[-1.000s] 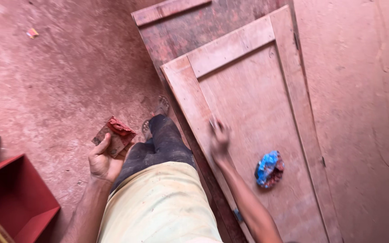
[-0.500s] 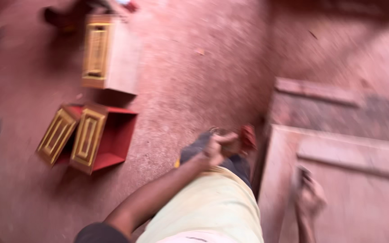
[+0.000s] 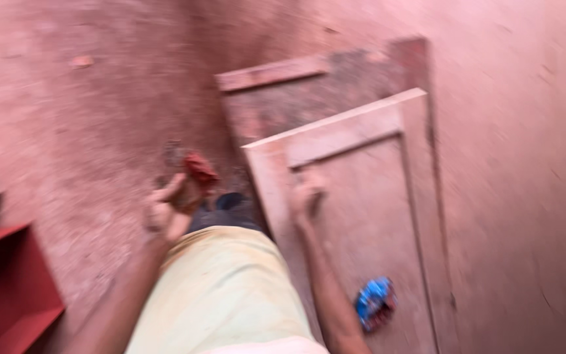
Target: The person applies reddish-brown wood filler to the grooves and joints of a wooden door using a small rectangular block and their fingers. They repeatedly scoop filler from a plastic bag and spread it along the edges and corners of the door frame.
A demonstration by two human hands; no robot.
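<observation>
A red open box (image 3: 8,288) (blurred) sits on the dusty floor (image 3: 86,118).

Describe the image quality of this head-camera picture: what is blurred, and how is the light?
Head view: motion blur smears everything; the left hand with its reddish pad and the right hand on the wooden door panel lack sharp edges. The blue rag is a soft blob. Light is even, reddish, without glare or hard shadows.

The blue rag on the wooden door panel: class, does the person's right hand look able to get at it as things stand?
Probably yes. The right hand rests on the wooden door panel, and the blue rag lies on the same bare surface nearer the body, with nothing between them. The picture is blurred, though.
</observation>
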